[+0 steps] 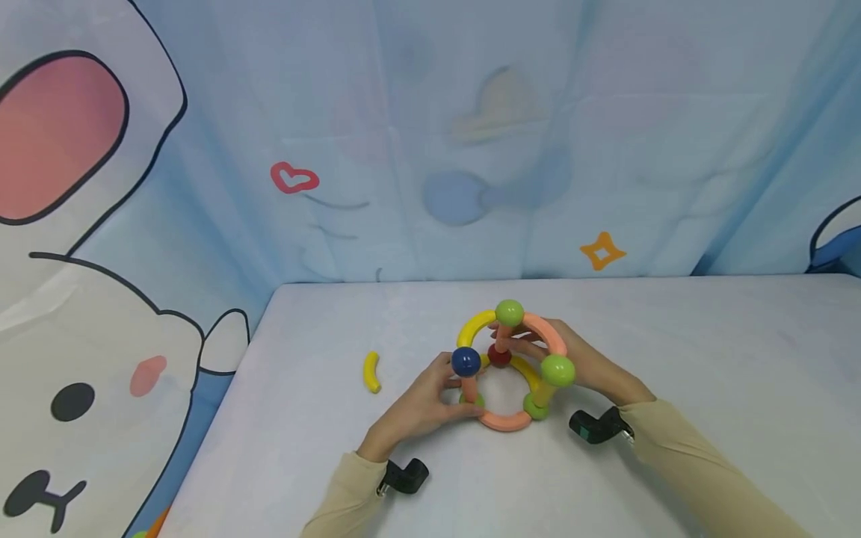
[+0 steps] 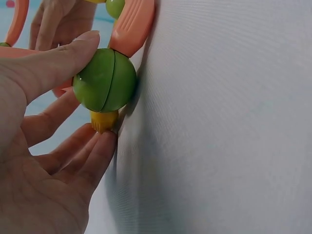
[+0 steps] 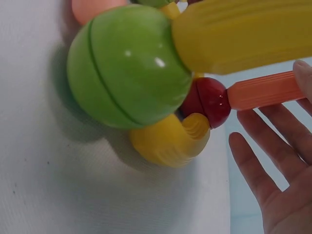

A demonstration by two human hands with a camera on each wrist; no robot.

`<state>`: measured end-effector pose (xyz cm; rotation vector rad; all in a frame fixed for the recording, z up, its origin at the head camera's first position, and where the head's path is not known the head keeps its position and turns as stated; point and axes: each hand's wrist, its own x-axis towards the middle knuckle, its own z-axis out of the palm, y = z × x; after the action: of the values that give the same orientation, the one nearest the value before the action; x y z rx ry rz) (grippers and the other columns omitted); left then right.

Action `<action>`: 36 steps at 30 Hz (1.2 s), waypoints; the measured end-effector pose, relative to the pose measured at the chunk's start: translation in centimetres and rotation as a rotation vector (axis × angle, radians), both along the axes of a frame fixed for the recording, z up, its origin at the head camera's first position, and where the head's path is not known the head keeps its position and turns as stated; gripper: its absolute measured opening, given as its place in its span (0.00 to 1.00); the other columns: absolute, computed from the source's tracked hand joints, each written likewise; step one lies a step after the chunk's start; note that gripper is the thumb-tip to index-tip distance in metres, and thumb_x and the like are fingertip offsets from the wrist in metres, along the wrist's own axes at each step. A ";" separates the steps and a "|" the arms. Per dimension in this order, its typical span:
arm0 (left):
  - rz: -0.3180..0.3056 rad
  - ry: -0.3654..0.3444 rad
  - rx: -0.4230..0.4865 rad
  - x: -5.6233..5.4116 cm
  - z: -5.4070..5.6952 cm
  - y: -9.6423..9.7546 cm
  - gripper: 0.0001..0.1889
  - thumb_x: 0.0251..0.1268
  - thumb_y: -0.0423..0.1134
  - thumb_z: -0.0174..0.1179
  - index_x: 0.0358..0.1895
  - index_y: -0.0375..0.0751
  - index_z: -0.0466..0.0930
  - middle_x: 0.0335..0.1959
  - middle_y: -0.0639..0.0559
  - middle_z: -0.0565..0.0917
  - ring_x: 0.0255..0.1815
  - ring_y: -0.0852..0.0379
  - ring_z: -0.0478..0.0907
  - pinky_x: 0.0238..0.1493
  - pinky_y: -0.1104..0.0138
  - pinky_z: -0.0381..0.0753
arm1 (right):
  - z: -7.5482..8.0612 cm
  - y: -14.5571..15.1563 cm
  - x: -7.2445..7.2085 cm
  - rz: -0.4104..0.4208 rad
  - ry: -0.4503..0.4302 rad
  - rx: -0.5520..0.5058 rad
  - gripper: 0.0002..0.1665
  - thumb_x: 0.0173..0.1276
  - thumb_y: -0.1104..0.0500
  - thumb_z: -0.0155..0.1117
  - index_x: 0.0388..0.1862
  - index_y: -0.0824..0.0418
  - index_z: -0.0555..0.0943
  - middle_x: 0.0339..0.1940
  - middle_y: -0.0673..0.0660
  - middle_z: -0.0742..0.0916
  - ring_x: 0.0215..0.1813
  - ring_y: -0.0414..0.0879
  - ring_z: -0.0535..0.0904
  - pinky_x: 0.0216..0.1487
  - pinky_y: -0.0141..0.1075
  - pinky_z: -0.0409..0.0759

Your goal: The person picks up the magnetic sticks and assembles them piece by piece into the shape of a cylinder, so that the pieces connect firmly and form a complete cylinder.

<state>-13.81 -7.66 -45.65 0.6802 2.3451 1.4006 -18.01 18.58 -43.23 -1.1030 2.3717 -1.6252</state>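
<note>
A two-tier frame of toy balls and rods stands on the table between both hands. Its upper ring has a blue ball (image 1: 466, 362), a green ball (image 1: 509, 312) and another green ball (image 1: 557, 370), linked by yellow and salmon curved rods. My left hand (image 1: 417, 407) grips the lower left corner, its thumb against a green ball (image 2: 105, 80) and its fingertips by a yellow rod (image 2: 104, 121). At the back, my right hand (image 1: 588, 362) holds the salmon upright rod (image 3: 265, 91) above a red ball (image 3: 212, 101), thumb on one side and fingers behind.
A loose yellow curved rod (image 1: 371, 372) lies on the white table (image 1: 323, 448), left of the frame. Black wrist cameras sit on both forearms. Behind the table's far edge hangs a light blue printed curtain (image 1: 403, 224).
</note>
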 end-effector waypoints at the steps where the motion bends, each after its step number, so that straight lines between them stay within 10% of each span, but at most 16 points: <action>1: -0.002 0.002 0.000 0.0 0.0 0.0 0.12 0.65 0.36 0.75 0.48 0.42 0.85 0.66 0.48 0.72 0.71 0.49 0.72 0.70 0.61 0.74 | 0.0 0.0 0.0 0.003 -0.021 0.002 0.02 0.78 0.70 0.61 0.45 0.68 0.80 0.56 0.70 0.87 0.61 0.57 0.84 0.61 0.30 0.80; 36: -0.012 0.033 -0.013 -0.1 0.4 0.1 0.10 0.63 0.34 0.76 0.44 0.41 0.87 0.61 0.50 0.76 0.68 0.51 0.75 0.65 0.66 0.77 | -0.1 -0.1 -0.3 0.016 -0.117 0.090 0.04 0.80 0.68 0.58 0.48 0.64 0.79 0.61 0.69 0.84 0.64 0.63 0.81 0.64 0.36 0.78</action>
<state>-13.86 -7.52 -45.25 0.7176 2.3692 1.3774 -18.35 18.48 -43.37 -0.9809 2.3302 -1.5171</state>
